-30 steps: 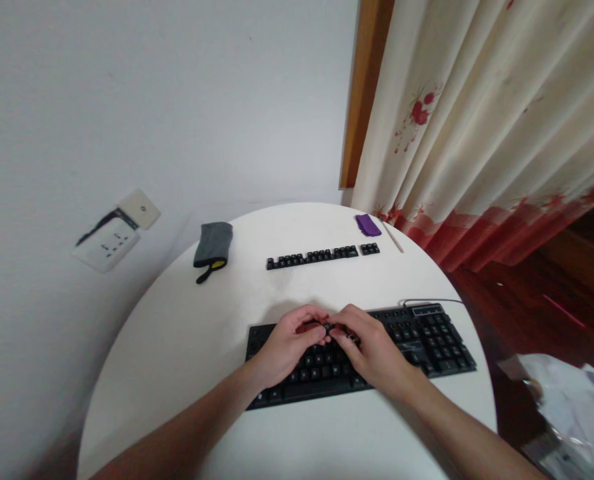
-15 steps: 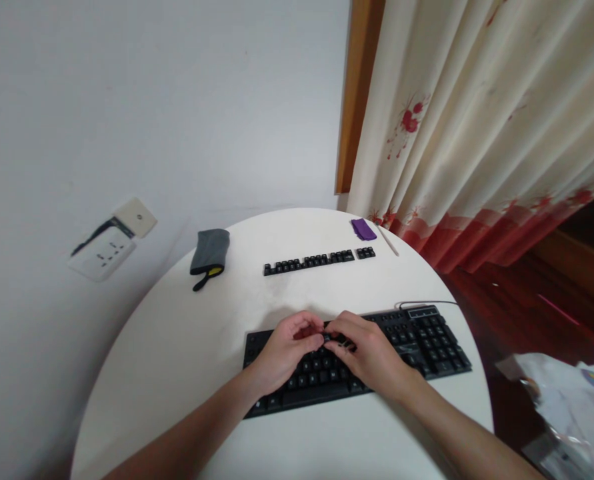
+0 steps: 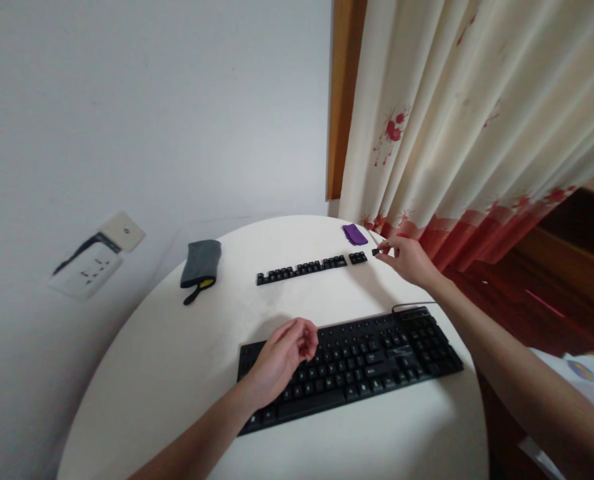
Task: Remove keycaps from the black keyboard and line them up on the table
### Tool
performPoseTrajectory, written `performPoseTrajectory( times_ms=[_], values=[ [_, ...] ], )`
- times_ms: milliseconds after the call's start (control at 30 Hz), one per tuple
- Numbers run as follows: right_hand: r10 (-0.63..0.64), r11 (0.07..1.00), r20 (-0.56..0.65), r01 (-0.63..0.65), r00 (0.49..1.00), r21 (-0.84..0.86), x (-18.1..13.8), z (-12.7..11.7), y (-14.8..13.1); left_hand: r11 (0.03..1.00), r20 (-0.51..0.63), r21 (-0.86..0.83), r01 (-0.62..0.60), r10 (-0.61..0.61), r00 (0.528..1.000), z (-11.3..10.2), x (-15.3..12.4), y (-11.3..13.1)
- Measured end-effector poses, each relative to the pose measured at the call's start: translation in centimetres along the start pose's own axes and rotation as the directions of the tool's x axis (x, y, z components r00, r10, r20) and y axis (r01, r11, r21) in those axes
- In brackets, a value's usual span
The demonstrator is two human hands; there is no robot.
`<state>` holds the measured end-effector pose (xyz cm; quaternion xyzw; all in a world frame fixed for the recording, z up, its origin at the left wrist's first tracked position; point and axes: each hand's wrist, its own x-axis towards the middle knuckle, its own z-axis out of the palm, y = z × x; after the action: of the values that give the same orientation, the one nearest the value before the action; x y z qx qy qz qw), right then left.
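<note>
A black keycap (image 3: 375,253) is pinched between the thumb and fingers of my right hand (image 3: 405,257), low over the far right of the table. Just left of it lie rows of loose black keycaps (image 3: 321,266), the nearest group being a short one at the right end. My left hand (image 3: 287,350) hovers over or rests on the left part of a black keyboard (image 3: 337,397). Its fingers are curled inward, and nothing shows in them. Part of the keyboard's left keys is hidden under that hand and wrist.
On the white round table (image 3: 151,373) lie a grey pouch (image 3: 201,263) at the left and a folded purple cloth (image 3: 355,234) at the back. A thin light stick (image 3: 373,236) lies beside the cloth. The keyboard cable (image 3: 411,305) runs off rightward. A curtain (image 3: 427,133) hangs behind.
My right hand has left the keyboard and moved up and right to the end of the keycap rows, carrying a black keycap. My left hand stays over the keyboard. The view has shifted slightly.
</note>
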<state>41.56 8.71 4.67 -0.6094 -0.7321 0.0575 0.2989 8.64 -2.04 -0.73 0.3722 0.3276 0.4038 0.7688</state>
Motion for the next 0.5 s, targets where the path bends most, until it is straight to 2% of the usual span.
performPoseTrajectory(
  times_ms=[67, 167, 300, 500],
  values=[
    [0.048, 0.997, 0.074, -0.043, 0.996, -0.069, 1.5, 1.1, 2.9, 1.0, 0.008, 0.0, 0.0, 0.0, 1.0, -0.1, 0.0, 0.0],
    [0.111, 0.983, 0.17, -0.083, 0.979, -0.165, 2.6, 3.0, 5.7, 1.0, 0.012, -0.006, 0.006, -0.006, 1.0, -0.3, 0.1, -0.1],
    [0.147, 0.973, 0.222, -0.1, 0.964, -0.208, 3.0, 4.8, 7.1, 1.0, 0.002, -0.02, 0.021, -0.021, 1.0, -0.4, 0.2, -0.1],
    [0.196, 0.953, 0.25, -0.123, 0.948, -0.278, 3.7, 5.4, 7.8, 0.999, -0.006, -0.031, 0.041, -0.042, 0.999, -0.2, 0.1, 0.0]
  ],
)
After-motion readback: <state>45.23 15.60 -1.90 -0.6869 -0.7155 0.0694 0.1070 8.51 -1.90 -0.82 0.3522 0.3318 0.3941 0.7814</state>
